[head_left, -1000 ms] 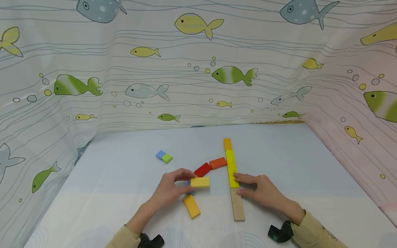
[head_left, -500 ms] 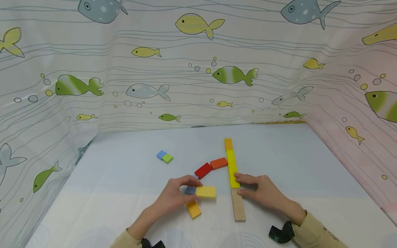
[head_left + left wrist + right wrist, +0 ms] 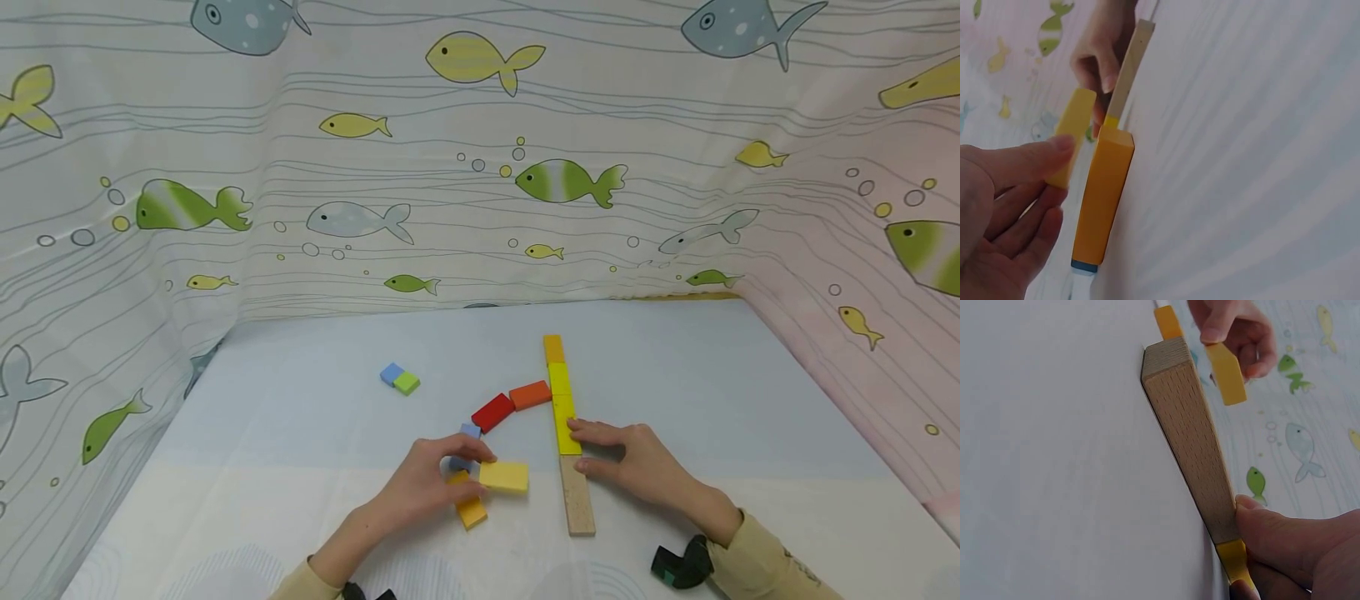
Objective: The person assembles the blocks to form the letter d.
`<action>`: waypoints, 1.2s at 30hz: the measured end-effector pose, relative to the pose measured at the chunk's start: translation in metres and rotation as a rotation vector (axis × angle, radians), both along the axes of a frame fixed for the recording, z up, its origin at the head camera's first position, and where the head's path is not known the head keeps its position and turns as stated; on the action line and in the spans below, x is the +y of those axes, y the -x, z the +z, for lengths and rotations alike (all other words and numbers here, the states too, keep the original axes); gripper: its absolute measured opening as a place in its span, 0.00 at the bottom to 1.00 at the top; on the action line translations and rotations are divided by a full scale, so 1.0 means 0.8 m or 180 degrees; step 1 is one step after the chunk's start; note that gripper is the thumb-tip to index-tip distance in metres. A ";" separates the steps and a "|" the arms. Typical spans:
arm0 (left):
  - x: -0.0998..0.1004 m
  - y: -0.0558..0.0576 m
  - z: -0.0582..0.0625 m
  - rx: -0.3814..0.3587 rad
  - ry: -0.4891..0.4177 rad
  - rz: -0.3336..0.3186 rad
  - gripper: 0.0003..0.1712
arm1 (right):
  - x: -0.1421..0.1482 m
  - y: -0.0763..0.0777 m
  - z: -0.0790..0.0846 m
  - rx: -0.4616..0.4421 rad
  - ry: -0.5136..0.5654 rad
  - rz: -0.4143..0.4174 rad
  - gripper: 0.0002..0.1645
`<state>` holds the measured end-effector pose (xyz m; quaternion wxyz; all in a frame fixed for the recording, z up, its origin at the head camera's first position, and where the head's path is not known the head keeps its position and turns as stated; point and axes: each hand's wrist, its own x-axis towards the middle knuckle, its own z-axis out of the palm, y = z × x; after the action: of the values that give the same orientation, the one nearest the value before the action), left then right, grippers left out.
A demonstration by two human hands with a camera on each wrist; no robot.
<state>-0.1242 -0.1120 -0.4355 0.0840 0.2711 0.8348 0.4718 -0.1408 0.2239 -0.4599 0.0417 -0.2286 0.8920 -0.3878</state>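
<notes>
My left hand (image 3: 427,483) pinches a pale yellow block (image 3: 504,477) between thumb and fingertips. In the left wrist view the block (image 3: 1077,131) is held up off the table, beside an orange block (image 3: 1104,194). Fingertips of my right hand (image 3: 645,467) touch the side of a straight row, at a yellow block (image 3: 566,433) and a plain wooden block (image 3: 577,500). In the right wrist view, the thumb lies against the wooden block (image 3: 1188,437). From the row, an orange-red block (image 3: 529,395), a red block (image 3: 492,412) and blue blocks (image 3: 470,431) curve leftward, partly behind my left hand.
A small blue block (image 3: 392,372) and a green block (image 3: 407,383) lie together at the back left of the white table (image 3: 675,375). The row ends at the back with an orange block (image 3: 552,348). Fish-patterned cloth (image 3: 465,167) hangs around the table.
My left hand has moved right and towards me with the pale yellow block, uncovering more of the blue blocks. My right hand stays at the row.
</notes>
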 end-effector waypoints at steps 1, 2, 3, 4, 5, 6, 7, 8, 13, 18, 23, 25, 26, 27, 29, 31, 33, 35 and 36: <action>0.000 -0.001 0.000 -0.0012 0.0012 -0.0015 0.18 | 0.000 0.000 0.000 0.0007 0.0000 0.0004 0.31; 0.000 -0.001 0.001 -0.0006 0.0037 -0.0033 0.18 | 0.000 0.000 0.000 0.0010 0.0003 0.0010 0.31; 0.000 -0.002 0.001 -0.0008 0.0064 -0.0049 0.18 | 0.000 0.000 0.000 0.0013 0.0002 0.0012 0.31; 0.001 -0.002 0.001 -0.0016 0.0091 -0.0070 0.18 | 0.000 0.000 0.000 0.0014 0.0003 0.0015 0.31; 0.001 -0.003 0.002 -0.0019 0.0121 -0.0094 0.18 | 0.000 0.000 0.000 0.0016 0.0002 0.0017 0.31; 0.001 -0.004 0.002 -0.0021 0.0157 -0.0118 0.18 | 0.000 0.000 0.000 0.0018 -0.0003 0.0017 0.32; 0.001 -0.004 0.002 -0.0026 0.0195 -0.0143 0.18 | 0.000 0.000 0.001 0.0020 -0.0003 0.0018 0.32; 0.001 -0.004 0.002 -0.0022 0.0219 -0.0176 0.18 | 0.000 0.000 0.001 0.0022 -0.0004 0.0017 0.32; 0.003 -0.006 0.001 -0.0048 0.0255 -0.0350 0.18 | 0.000 0.000 0.001 0.0035 -0.0023 0.0011 0.32; 0.005 -0.007 0.000 -0.0085 0.0348 -0.0417 0.18 | 0.000 0.000 0.001 0.0041 -0.0038 0.0006 0.32; 0.006 -0.009 -0.001 -0.0147 0.0398 -0.0439 0.18 | 0.001 0.000 0.001 0.0043 -0.0034 0.0012 0.32; 0.007 -0.010 0.000 -0.0159 0.0393 -0.0479 0.18 | 0.001 0.000 0.001 0.0029 -0.0033 0.0011 0.32; 0.007 -0.010 0.000 -0.0165 0.0392 -0.0503 0.18 | 0.001 0.000 0.001 0.0021 -0.0031 0.0009 0.32; 0.007 -0.011 0.000 -0.0172 0.0391 -0.0529 0.18 | 0.001 0.000 0.001 0.0016 -0.0033 0.0007 0.32; 0.008 -0.012 0.000 -0.0193 0.0385 -0.0577 0.18 | 0.001 0.000 0.002 0.0010 -0.0036 0.0007 0.32; 0.008 -0.012 0.000 -0.0204 0.0386 -0.0614 0.19 | 0.000 -0.001 0.002 0.0009 -0.0033 0.0007 0.32; 0.008 -0.013 0.001 -0.0209 0.0391 -0.0646 0.19 | 0.000 -0.001 0.003 0.0015 -0.0035 0.0009 0.31; 0.008 -0.013 0.001 -0.0217 0.0407 -0.0675 0.19 | 0.000 -0.001 0.003 0.0005 -0.0027 0.0006 0.31; 0.008 -0.013 0.001 -0.0217 0.0420 -0.0688 0.18 | 0.000 -0.002 0.003 -0.0001 -0.0023 0.0004 0.31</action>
<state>-0.1135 -0.1057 -0.4344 0.1803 0.3371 0.8266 0.4130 -0.1396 0.2236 -0.4572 0.0431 -0.2290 0.8932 -0.3845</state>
